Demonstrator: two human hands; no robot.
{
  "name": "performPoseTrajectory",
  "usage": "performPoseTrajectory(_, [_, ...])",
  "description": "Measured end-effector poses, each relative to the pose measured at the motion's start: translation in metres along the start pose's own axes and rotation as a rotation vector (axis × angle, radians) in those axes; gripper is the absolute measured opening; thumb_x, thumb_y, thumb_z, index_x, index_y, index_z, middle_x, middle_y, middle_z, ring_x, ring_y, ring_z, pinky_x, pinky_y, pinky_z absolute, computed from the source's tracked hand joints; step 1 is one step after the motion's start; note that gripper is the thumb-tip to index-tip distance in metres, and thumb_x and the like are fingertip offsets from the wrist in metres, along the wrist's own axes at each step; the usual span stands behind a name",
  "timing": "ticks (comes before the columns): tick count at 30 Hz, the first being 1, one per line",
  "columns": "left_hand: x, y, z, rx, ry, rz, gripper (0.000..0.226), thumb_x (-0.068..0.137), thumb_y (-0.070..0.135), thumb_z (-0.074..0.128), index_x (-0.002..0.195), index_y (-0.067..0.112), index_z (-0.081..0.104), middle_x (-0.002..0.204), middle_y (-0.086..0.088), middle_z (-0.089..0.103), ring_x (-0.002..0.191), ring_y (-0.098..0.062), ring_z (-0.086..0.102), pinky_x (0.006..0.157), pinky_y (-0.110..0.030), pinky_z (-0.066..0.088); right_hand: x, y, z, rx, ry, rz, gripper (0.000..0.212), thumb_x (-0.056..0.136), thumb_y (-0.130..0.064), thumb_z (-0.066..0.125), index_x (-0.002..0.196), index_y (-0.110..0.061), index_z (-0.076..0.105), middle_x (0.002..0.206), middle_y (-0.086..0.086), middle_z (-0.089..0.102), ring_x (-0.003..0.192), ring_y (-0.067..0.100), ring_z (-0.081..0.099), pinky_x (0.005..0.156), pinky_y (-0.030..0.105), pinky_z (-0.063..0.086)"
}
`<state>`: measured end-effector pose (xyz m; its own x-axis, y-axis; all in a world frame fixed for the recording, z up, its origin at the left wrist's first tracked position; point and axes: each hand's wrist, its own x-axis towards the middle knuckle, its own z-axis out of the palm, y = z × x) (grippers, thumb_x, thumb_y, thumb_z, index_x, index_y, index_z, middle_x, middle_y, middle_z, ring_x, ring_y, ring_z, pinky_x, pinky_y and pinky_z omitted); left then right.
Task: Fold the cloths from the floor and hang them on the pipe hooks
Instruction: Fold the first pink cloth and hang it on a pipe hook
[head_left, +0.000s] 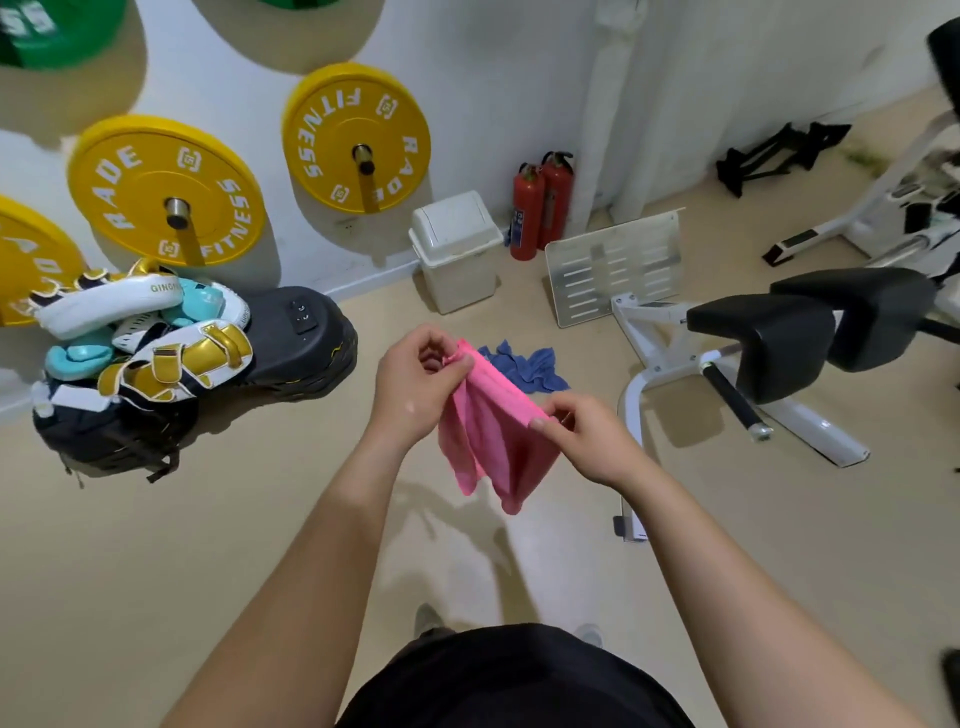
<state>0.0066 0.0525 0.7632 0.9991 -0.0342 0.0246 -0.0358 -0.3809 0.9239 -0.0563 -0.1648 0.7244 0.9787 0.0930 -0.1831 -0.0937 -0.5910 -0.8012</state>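
Pink cloth (488, 447); top edge in pinching fingers of left hand (415, 389) and right hand (587, 441)

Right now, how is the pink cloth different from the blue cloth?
The pink cloth hangs between the left hand and right hand; the blue cloth lies on the floor. Pink is pulled straight along its top; blue is crumpled. Both are soft cloths.

So the pink cloth (493, 447) is up in the air, its top edge pinched between the left hand (415, 384) and right hand (582, 436), the rest hanging in loose folds, while the blue cloth (524, 366) lies crumpled on the floor (260, 519) beyond it.
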Motion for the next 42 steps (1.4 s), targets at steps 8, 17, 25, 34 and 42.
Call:
performPoseTrajectory(8, [0.004, 0.011, 0.005, 0.154, 0.032, 0.045, 0.040, 0.087, 0.013, 0.068, 0.122, 0.031, 0.060, 0.080, 0.009, 0.060, 0.073, -0.004, 0.057, 0.076, -0.022, 0.046, 0.005, 0.014, -0.023, -0.041, 0.123, 0.017, 0.024, 0.098, -0.033, 0.055, 0.078, -0.020, 0.057, 0.070, -0.005, 0.063, 0.070, 0.015, 0.059, 0.071, 0.039, 0.049])
performPoseTrajectory(17, [-0.012, 0.010, 0.053, 0.261, -0.335, 0.067, 0.003, 0.088, 0.019, 0.072, 0.087, 0.018, 0.074, 0.084, -0.002, 0.057, 0.087, -0.023, 0.059, 0.080, -0.034, 0.045, 0.023, -0.023, -0.048, -0.034, 0.137, -0.115, 0.014, 0.085, -0.036, 0.073, 0.075, -0.026, 0.073, 0.065, -0.014, 0.066, 0.065, 0.004, 0.057, 0.064, 0.028, 0.044])
performPoseTrajectory(25, [0.017, 0.014, 0.011, 0.462, -0.055, 0.173, 0.008, 0.090, 0.026, 0.068, 0.087, 0.021, 0.074, 0.087, 0.006, 0.057, 0.084, -0.017, 0.056, 0.075, -0.031, 0.043, -0.005, 0.010, -0.046, -0.014, -0.001, -0.046, 0.021, 0.094, -0.024, 0.066, 0.078, -0.011, 0.061, 0.063, -0.012, 0.049, 0.057, 0.002, 0.043, 0.055, 0.018, 0.032])
performPoseTrajectory(34, [0.019, -0.028, -0.028, 0.635, 0.174, -0.107, 0.021, 0.092, 0.031, 0.058, 0.076, 0.026, 0.071, 0.087, -0.003, 0.060, 0.086, -0.029, 0.061, 0.067, -0.033, 0.042, -0.010, 0.031, -0.056, -0.125, 0.057, 0.070, 0.021, 0.095, -0.031, 0.063, 0.074, -0.026, 0.060, 0.068, -0.011, 0.059, 0.069, 0.012, 0.053, 0.063, 0.029, 0.041])
performPoseTrajectory(42, [-0.026, -0.025, 0.055, 0.184, -0.428, 0.049, 0.043, 0.089, 0.019, 0.066, 0.131, 0.027, 0.062, 0.129, 0.004, 0.065, 0.120, -0.011, 0.057, 0.104, -0.028, 0.042, 0.009, -0.016, -0.030, -0.169, 0.005, -0.103, 0.016, 0.093, -0.036, 0.063, 0.094, -0.027, 0.076, 0.090, -0.007, 0.075, 0.086, 0.010, 0.066, 0.080, 0.034, 0.051])
